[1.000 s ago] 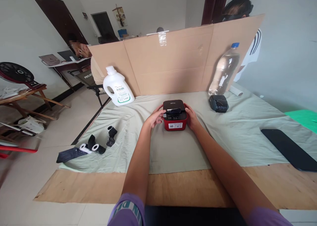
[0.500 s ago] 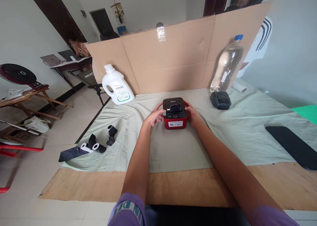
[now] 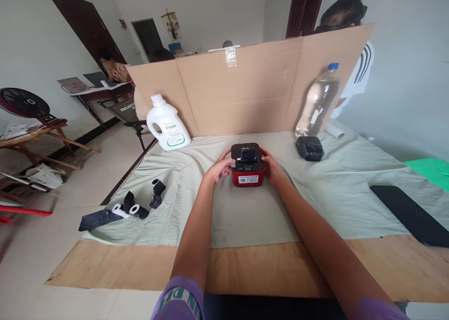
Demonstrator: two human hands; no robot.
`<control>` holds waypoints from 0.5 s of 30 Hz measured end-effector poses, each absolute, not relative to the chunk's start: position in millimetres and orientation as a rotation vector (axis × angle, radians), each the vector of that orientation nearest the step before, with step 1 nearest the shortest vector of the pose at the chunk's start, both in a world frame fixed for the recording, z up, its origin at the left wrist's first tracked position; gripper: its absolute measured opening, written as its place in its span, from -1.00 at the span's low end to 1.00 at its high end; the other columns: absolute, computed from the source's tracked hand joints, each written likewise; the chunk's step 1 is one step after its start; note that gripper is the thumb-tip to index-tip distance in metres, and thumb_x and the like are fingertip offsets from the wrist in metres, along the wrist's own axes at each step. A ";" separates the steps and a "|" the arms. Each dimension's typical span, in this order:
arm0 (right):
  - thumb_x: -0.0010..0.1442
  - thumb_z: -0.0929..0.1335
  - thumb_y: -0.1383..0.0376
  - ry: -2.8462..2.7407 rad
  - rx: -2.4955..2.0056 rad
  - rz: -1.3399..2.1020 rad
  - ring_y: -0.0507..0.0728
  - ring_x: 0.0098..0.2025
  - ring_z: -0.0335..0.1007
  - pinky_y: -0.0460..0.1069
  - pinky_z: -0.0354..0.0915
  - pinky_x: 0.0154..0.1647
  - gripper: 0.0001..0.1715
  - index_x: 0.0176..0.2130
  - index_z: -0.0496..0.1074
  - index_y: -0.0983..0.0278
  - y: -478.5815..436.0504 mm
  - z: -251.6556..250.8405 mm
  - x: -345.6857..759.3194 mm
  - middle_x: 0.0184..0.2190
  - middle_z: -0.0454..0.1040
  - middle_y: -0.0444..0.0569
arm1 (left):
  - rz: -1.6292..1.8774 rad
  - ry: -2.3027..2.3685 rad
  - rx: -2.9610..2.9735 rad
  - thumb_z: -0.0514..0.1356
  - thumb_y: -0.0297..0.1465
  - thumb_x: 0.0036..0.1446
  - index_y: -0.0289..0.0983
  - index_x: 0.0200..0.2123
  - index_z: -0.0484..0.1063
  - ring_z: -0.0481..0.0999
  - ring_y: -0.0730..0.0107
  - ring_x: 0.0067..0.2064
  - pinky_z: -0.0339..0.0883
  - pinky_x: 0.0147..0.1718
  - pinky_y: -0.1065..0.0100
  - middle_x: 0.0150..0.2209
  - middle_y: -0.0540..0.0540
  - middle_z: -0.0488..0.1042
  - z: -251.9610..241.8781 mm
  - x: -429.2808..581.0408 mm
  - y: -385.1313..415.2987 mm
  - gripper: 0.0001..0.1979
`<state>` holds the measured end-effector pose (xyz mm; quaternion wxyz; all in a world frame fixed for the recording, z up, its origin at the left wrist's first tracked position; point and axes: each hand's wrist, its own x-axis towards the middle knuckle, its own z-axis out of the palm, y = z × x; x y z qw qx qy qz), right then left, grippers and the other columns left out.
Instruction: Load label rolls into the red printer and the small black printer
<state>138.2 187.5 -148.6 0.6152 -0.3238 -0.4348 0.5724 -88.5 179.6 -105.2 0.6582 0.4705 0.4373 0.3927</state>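
A small red printer with a black top [image 3: 248,178] rests on the cloth in front of me, a white label on its near side. From the slot in its top sticks a dark strip of paper [image 3: 248,156]. My left hand [image 3: 221,168] grips the printer's left side, thumb at the top edge near the slot. On the opposite side my right hand [image 3: 271,164] is closed around the edge, its thumb also up by the top. Some fingers of both hands are hidden behind the printer's sides.
Black and white paper rolls [image 3: 139,211] lie at left. A white detergent jug [image 3: 169,126] and a water bottle [image 3: 317,102] lean by a cardboard screen [image 3: 242,90]. A black device [image 3: 310,149] and a dark phone-like slab [image 3: 409,212] are at right. People sit beyond.
The dark strip in the printer's slot stands out farther and taller than before. Both hands keep their hold on the printer's sides. The camera view has tilted slightly.
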 end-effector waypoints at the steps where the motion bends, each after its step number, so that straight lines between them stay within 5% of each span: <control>1: -0.07 0.38 0.24 -1.002 -0.745 1.324 0.25 0.20 0.35 0.15 0.29 0.18 -0.43 0.00 0.48 0.06 186.4 -147.8 138.0 0.09 0.52 -0.18 | 0.890 0.994 1.068 0.30 -0.36 -0.05 -0.04 0.32 0.13 0.19 0.59 -0.59 -0.04 -0.60 0.51 -0.53 0.15 0.24 -104.4 -88.5 179.2 -0.17; 15: 0.00 0.35 0.20 -1.041 -0.817 1.283 0.19 0.08 0.45 0.05 0.40 0.01 -0.41 0.07 0.44 0.13 183.1 -145.4 135.5 0.07 0.53 -0.11 | 0.861 1.046 1.107 0.27 -0.36 0.00 -0.01 0.30 0.18 0.24 0.55 -0.55 0.06 -0.53 0.50 -0.53 0.12 0.30 -96.5 -90.4 177.0 -0.24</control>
